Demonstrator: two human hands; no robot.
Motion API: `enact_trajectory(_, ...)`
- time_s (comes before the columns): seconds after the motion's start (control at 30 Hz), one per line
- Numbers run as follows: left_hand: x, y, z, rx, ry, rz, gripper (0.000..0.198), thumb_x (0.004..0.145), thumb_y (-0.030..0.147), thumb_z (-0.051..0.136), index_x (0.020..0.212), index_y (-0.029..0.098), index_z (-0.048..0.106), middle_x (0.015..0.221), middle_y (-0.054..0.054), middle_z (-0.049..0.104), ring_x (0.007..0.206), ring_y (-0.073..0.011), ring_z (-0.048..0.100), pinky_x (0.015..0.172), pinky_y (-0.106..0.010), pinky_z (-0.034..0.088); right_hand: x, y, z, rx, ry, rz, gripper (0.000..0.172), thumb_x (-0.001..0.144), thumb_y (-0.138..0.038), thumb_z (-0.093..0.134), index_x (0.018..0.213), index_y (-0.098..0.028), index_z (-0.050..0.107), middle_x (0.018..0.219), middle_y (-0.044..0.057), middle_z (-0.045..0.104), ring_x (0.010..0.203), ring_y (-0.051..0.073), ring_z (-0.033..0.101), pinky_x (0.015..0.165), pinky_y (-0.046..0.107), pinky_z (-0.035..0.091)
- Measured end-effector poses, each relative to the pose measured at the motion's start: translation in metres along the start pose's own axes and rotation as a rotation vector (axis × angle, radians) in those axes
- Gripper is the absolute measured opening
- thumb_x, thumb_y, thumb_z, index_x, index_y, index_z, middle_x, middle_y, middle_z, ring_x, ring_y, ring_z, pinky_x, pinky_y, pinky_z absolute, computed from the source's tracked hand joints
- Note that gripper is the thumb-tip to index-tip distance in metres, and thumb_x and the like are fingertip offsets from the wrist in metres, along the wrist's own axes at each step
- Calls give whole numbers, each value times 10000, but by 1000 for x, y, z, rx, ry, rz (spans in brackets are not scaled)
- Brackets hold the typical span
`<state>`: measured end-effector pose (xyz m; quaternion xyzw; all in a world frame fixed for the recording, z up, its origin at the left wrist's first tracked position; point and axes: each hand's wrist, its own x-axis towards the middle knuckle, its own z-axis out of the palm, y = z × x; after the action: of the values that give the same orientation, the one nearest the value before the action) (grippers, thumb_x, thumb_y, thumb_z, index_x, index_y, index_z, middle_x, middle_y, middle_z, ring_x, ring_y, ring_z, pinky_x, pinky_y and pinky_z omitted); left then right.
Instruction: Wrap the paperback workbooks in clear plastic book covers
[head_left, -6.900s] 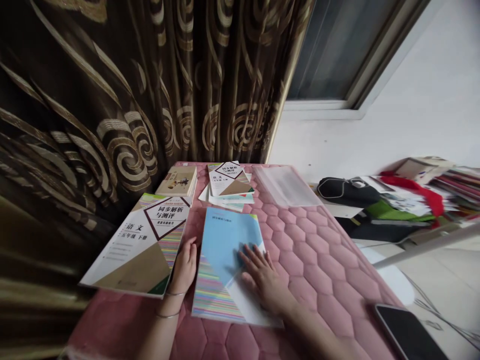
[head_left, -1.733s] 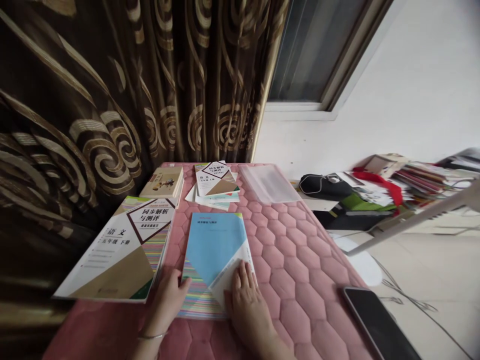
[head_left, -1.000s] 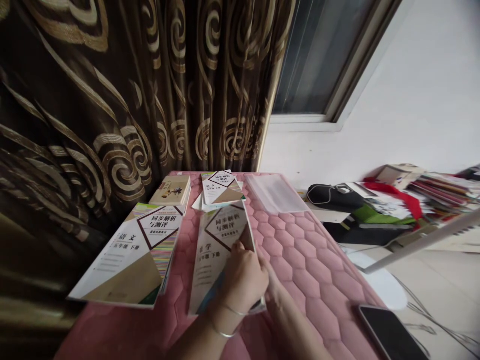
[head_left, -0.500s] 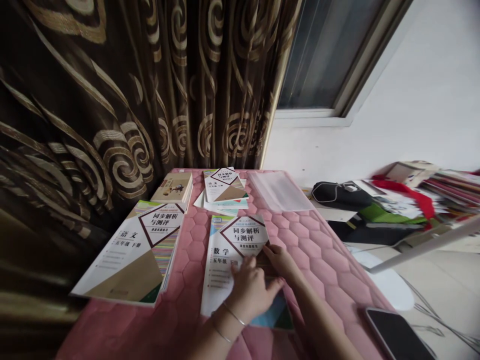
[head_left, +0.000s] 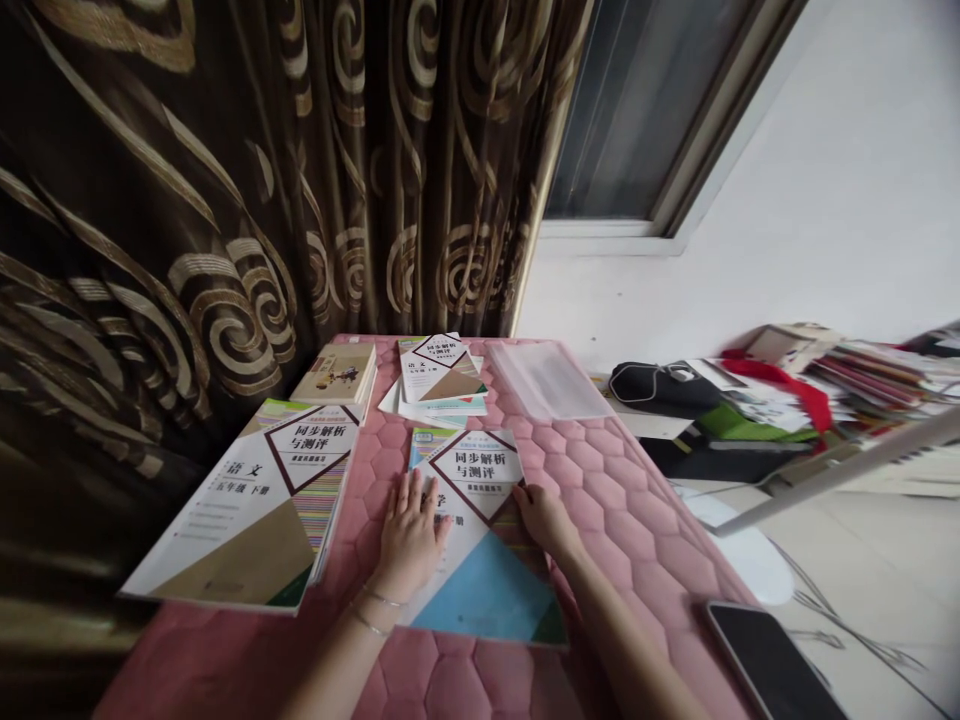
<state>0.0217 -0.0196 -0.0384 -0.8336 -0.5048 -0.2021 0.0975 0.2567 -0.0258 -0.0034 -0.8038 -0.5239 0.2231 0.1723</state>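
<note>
A workbook with a white, blue and striped cover point(head_left: 487, 560) lies face up on the pink quilted table cover point(head_left: 622, 500) in front of me. My left hand point(head_left: 411, 535) rests flat on the book's left edge with its fingers stretched out. My right hand point(head_left: 544, 515) touches the book's right edge, fingers curled against it. A larger workbook with a tan triangle point(head_left: 247, 505) lies to the left of my left hand.
At the far end sit a tan book point(head_left: 337, 372), a small pile of workbooks point(head_left: 439, 378) and a clear plastic sleeve point(head_left: 547, 380). A dark phone point(head_left: 772, 660) lies at the near right. A cluttered side table point(head_left: 750, 410) stands right; a patterned curtain point(head_left: 225, 200) hangs behind.
The middle workbook was flipped from its blue back side to its front cover and laid flat. My left hand moved from the cover's middle to its left edge.
</note>
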Motion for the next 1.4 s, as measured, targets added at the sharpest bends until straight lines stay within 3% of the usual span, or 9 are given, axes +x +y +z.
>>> enact_trajectory(0.4, 5, 6, -15, -23, -102, -40, 515, 941, 325, 413, 1408, 111, 451, 1525, -166, 345, 1433, -306, 269, 1146, -492, 323, -8, -5, -2, -87, 47, -20, 352, 976, -359, 351, 963, -154, 636, 974, 141, 715, 904, 231, 673, 680, 285, 439)
enact_trajectory(0.6, 1, 11, -20, -18, -88, -85, 505, 938, 322, 412, 1408, 143, 460, 1516, -141, 377, 1421, -299, 303, 1140, -478, 329, -8, -3, -4, -95, 39, -31, 349, 975, -365, 364, 944, -149, 635, 967, 127, 713, 904, 220, 668, 694, 279, 440)
enact_trajectory(0.73, 5, 16, -27, -13, -121, -120, 494, 933, 314, 410, 1396, 154, 477, 1504, -150, 397, 1402, -311, 337, 1132, -541, 308, -12, -6, -4, -107, 42, -13, 337, 979, -366, 359, 954, -155, 620, 968, 127, 710, 889, 218, 674, 692, 279, 442)
enact_trajectory(0.9, 19, 31, -29, 2, -174, -143, 494, 911, 243, 399, 1352, 40, 492, 1470, -224, 418, 1402, -311, 334, 1151, -564, 237, -15, -11, -3, -147, 62, 5, 324, 983, -368, 350, 958, -159, 595, 990, 131, 709, 888, 224, 681, 678, 280, 444)
enact_trajectory(1.07, 21, 30, -25, -25, -107, -184, 429, 908, 218, 421, 1297, 73, 527, 1458, -224, 421, 1322, -316, 430, 1049, -472, 398, -19, -10, -5, -145, 57, -13, 325, 987, -373, 339, 949, -167, 587, 985, 121, 713, 888, 228, 679, 652, 279, 437)
enact_trajectory(1.2, 18, 13, -28, -35, -93, -324, 368, 851, 63, 404, 1164, 114, 589, 1244, -203, 558, 1091, -274, 575, 926, -418, 462, -23, -9, -6, -137, 85, -24, 326, 989, -367, 320, 975, -184, 589, 971, 114, 714, 871, 221, 677, 624, 272, 424)
enact_trajectory(1.3, 20, 3, -31, -107, -127, -353, 413, 803, -19, 392, 1148, 123, 568, 1029, -143, 623, 982, -238, 597, 862, -366, 477, -23, -8, -6, -128, 90, -25, 328, 986, -357, 321, 971, -181, 598, 954, 119, 715, 875, 224, 677, 629, 269, 422)
enact_trajectory(1.4, 23, -2, -31, -197, -118, -409, 407, 785, -61, 375, 1091, 144, 546, 973, -113, 628, 927, -207, 609, 817, -322, 479, -21, -5, -3, -94, 91, -41, 323, 981, -354, 333, 947, -181, 604, 963, 116, 717, 889, 231, 673, 649, 275, 426)
